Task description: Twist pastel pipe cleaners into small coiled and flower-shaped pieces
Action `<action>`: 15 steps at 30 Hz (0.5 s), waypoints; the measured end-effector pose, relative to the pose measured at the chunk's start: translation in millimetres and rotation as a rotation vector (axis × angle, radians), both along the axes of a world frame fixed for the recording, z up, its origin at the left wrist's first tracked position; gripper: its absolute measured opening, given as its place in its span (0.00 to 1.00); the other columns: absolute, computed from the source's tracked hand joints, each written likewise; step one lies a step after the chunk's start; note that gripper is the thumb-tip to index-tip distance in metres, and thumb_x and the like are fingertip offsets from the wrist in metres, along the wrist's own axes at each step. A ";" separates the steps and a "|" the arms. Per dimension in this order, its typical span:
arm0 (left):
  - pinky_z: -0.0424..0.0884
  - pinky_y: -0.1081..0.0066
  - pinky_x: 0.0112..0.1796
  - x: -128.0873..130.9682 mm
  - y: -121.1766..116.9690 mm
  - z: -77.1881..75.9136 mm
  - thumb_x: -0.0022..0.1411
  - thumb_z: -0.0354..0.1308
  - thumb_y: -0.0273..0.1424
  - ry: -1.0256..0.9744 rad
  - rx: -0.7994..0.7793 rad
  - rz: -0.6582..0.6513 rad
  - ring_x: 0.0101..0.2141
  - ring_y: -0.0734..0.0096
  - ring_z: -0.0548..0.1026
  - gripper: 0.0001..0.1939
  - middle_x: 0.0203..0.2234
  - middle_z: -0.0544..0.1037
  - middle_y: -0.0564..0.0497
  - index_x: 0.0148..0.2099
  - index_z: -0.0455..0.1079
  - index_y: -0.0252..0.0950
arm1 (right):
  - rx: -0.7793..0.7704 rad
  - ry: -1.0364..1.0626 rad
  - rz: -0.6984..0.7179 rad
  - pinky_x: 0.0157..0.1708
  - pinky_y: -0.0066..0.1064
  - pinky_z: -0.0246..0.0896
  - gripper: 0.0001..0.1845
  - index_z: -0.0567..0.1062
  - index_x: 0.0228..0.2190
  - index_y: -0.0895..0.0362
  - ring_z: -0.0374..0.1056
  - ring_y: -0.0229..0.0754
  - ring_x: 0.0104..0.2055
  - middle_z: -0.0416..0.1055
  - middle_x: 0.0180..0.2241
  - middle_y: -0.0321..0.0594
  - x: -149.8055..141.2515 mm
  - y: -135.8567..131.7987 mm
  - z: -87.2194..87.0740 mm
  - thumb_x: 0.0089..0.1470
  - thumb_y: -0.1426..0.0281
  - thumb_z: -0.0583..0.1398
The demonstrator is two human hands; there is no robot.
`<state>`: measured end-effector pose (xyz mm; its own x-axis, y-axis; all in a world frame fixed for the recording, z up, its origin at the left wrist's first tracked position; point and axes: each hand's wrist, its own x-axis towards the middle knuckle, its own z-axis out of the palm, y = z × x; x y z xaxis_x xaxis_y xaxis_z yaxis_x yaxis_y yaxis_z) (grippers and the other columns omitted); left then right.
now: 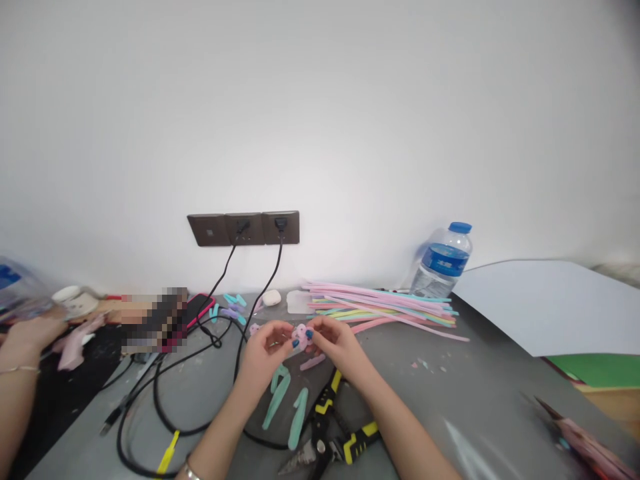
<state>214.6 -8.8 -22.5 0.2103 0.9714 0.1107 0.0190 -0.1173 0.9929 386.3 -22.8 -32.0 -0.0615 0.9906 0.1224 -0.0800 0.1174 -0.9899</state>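
Note pliers (pixel 321 448) lying open nearest, beside folded green strips (pixel 297 421) on the counter (pixel 425 413); pinching curled pink piece (pixel 301 336) between fingers (pixel 279 327) of left hand (pixel 265 348) and right hand (pixel 341 343), apparently only part-shaped; beyond, see straight stems (pixel 380 304) bundled, seemingly unworked

Blue-painted thumbnails (pixel 309 334), silvery left-wrist bracelet (pixel 190 471)

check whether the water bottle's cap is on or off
On: the blue cap sits atop the bottle, covering its mouth.
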 end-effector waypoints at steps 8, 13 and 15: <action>0.72 0.73 0.33 5.8 -9.4 1.8 0.50 0.62 0.27 0.109 0.071 0.067 0.29 0.69 0.76 0.04 0.27 0.79 0.51 0.32 0.74 0.35 | -0.101 0.063 0.004 0.27 0.31 0.69 0.21 0.67 0.24 0.55 0.71 0.39 0.23 0.72 0.20 0.34 1.3 -6.7 7.8 0.45 0.52 0.65; 0.73 0.73 0.33 7.0 -9.9 -0.7 0.51 0.63 0.28 0.132 0.094 0.080 0.30 0.68 0.77 0.06 0.29 0.80 0.50 0.34 0.75 0.35 | -0.123 0.085 0.049 0.28 0.31 0.70 0.21 0.66 0.24 0.55 0.70 0.38 0.23 0.72 0.21 0.34 1.3 -8.2 10.1 0.44 0.53 0.66; 0.74 0.72 0.34 7.2 -10.1 -2.2 0.51 0.64 0.28 0.110 0.082 0.068 0.30 0.68 0.78 0.06 0.29 0.81 0.49 0.34 0.75 0.35 | -0.120 0.090 0.053 0.28 0.31 0.70 0.21 0.67 0.26 0.55 0.70 0.38 0.24 0.71 0.22 0.33 0.9 -8.4 10.8 0.44 0.53 0.66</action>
